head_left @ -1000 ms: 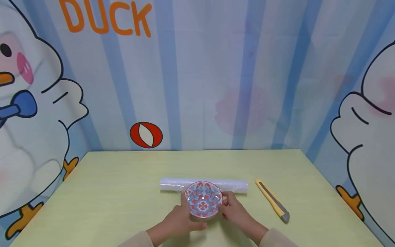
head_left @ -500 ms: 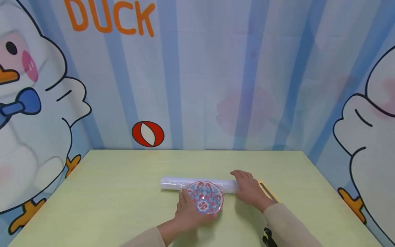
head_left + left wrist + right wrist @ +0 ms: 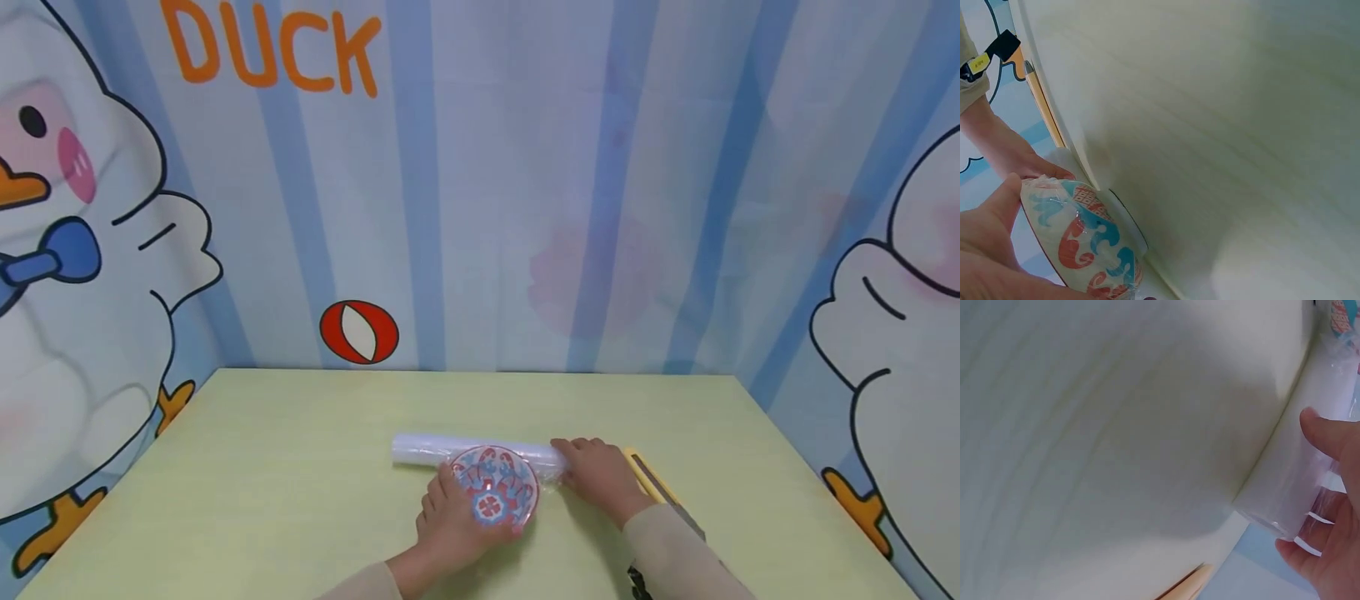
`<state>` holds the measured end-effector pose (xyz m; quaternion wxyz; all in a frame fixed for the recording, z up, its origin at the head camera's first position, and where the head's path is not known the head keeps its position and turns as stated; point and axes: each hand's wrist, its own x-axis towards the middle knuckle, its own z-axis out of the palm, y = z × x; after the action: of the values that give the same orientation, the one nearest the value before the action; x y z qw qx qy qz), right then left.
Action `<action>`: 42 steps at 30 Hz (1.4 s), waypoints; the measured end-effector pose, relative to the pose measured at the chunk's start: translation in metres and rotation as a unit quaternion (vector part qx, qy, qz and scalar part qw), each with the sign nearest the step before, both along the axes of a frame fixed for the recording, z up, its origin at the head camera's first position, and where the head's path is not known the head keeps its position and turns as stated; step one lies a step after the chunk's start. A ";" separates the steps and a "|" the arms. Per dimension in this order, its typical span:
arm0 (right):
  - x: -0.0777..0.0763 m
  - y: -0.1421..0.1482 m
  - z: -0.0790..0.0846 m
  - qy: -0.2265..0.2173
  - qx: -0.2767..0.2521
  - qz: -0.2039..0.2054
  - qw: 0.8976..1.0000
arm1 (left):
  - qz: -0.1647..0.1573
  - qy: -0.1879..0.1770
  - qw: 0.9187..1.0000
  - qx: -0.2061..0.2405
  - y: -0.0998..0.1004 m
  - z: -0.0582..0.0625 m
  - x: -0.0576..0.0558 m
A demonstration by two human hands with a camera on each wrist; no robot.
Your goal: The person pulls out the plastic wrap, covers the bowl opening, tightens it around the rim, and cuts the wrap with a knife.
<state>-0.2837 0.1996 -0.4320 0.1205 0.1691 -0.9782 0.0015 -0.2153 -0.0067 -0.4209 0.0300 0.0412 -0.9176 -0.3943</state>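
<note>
A small bowl [image 3: 504, 479] with a red, blue and white pattern is tilted in front of the roll in the head view. Its near-left side is gripped by my left hand [image 3: 453, 518], thumb and fingers spread around it. Shiny clear film lies on the bowl [image 3: 1079, 234] in the left wrist view. Behind it lies a white roll of cling film [image 3: 423, 450], and crinkled film shows where roll and bowl meet. My right hand [image 3: 603, 479] grips the roll's right end; in the right wrist view, thumb and fingers wrap around the roll [image 3: 1294, 462].
A yellow utility knife [image 3: 648, 479] lies on the table to the right, partly covered by my right arm. The pale table [image 3: 300, 408] ends at a striped backdrop [image 3: 495, 208] with cartoon ducks. A black strap [image 3: 637, 583] is on the right sleeve.
My right hand has left the bowl's right rim and taken hold of the roll's right end. My left hand has shifted further around the bowl, which stays in nearly the same place.
</note>
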 end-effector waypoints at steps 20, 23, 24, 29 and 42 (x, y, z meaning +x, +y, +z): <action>0.052 -0.005 0.003 0.028 0.028 -0.005 0.999 | -0.142 -0.057 0.988 -0.021 -0.038 0.006 -0.024; 0.057 -0.006 0.006 0.001 0.020 -0.010 1.000 | -0.178 -0.078 0.981 -0.019 -0.045 0.011 -0.027; 0.058 -0.007 0.007 -0.008 0.019 -0.011 1.000 | -0.186 -0.085 0.979 -0.020 -0.048 0.012 -0.028; 0.067 -0.012 0.007 -0.027 0.015 -0.001 1.000 | -0.214 -0.121 0.969 0.010 -0.059 0.015 -0.030; 0.089 -0.025 0.004 -0.055 -0.025 0.007 0.998 | -0.198 -0.075 0.977 -0.008 -0.070 0.015 -0.022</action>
<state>-0.1942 0.1743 -0.4277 0.0705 0.1725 -0.9818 0.0359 -0.2375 -0.0762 -0.4060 -0.1174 -0.1117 -0.9102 -0.3812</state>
